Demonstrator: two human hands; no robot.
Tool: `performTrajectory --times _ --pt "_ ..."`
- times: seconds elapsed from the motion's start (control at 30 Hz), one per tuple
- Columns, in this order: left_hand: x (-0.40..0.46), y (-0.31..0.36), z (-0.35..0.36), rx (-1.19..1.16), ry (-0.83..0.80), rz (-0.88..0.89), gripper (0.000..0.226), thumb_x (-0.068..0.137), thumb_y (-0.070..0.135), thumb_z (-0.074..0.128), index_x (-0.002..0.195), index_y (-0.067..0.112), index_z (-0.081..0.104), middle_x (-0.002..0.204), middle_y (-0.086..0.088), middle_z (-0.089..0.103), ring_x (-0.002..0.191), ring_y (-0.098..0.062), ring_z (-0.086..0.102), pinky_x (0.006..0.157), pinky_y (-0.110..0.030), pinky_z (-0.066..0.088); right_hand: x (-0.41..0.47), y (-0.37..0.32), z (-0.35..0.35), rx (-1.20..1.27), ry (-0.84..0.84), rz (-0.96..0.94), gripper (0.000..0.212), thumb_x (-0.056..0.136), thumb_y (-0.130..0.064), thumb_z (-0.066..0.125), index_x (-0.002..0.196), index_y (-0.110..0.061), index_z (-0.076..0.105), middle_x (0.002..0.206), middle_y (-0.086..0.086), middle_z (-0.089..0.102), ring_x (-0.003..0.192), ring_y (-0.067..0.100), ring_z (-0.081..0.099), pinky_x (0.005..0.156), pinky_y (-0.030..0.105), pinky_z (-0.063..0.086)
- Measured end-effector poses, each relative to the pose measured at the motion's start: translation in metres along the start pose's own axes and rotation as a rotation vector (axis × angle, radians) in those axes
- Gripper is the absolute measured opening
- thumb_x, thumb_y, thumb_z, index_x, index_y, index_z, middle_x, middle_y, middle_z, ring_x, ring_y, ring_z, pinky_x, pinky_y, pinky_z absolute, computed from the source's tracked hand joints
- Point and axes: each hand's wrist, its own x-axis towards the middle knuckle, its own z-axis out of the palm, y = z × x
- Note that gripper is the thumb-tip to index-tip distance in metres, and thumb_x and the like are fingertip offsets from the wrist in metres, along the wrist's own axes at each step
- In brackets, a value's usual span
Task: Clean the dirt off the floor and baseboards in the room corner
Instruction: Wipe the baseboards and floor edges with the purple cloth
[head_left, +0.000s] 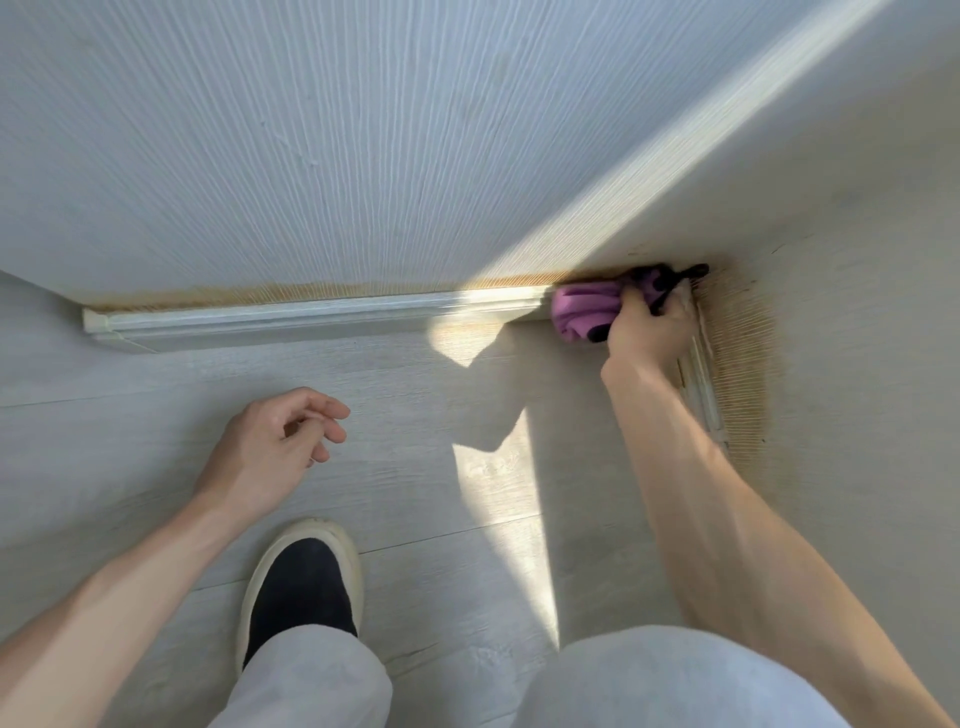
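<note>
Head view: left hand (270, 441) hovering loose-fingered over pale floor (156, 441), grip on nothing; white baseboard (311, 312) beyond; right hand (649, 332) clutching purple cloth (584, 309), pressed into stained corner (727, 312).

Cloth (584, 309) in the right hand (649, 332) — pink-purple, with black trim and black cords showing above the knuckles. Baseboard (311, 317) left of that hand: white, ridged. Wall (311, 156) above it: pale grey-white, fine vertical ribbing, an orange-brown stain band along its foot — wider and rust-toned on the wall just right of the right hand. Floor (156, 415) under the left hand (270, 447): light grey wood grain. Shoe (301, 587) below the left hand: black upper, cream sole. Trousers (675, 680): light grey.
</note>
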Motion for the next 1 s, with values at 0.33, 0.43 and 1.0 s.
performTrajectory --times 0.33,0.43,1.0 --pt "0.003 0.012 0.015 0.026 -0.038 0.007 0.041 0.094 -0.003 0.048 0.094 0.028 0.074 0.084 0.009 0.075 0.069 -0.014 0.066 0.08 -0.044 0.058 0.004 -0.004 -0.005 0.004 -0.041 0.035 0.013 0.092 -0.012 0.071 0.104 -0.017 0.072 0.094 -0.008 0.073 0.083 0.006 0.068 0.07 0.015 0.052" --pt "0.005 0.015 0.022 0.033 -0.068 0.012 0.042 0.094 -0.003 0.048 0.091 0.029 0.075 0.085 0.008 0.076 0.069 -0.014 0.066 0.079 -0.043 0.058 -0.011 0.015 -0.015 0.034 -0.151 0.161 0.01 0.093 -0.014 0.074 0.1 -0.02 0.07 0.098 -0.005 0.074 0.089 0.011 0.071 0.077 0.015 0.057" --pt "0.006 0.007 0.011 0.027 -0.033 0.008 0.045 0.095 -0.003 0.048 0.09 0.033 0.074 0.086 0.01 0.075 0.07 -0.013 0.067 0.074 -0.038 0.056 -0.002 -0.033 0.024 0.065 -0.178 0.623 0.027 0.105 0.0 0.042 0.126 0.004 0.059 0.12 0.023 0.065 0.093 0.039 0.063 0.059 0.046 0.06"
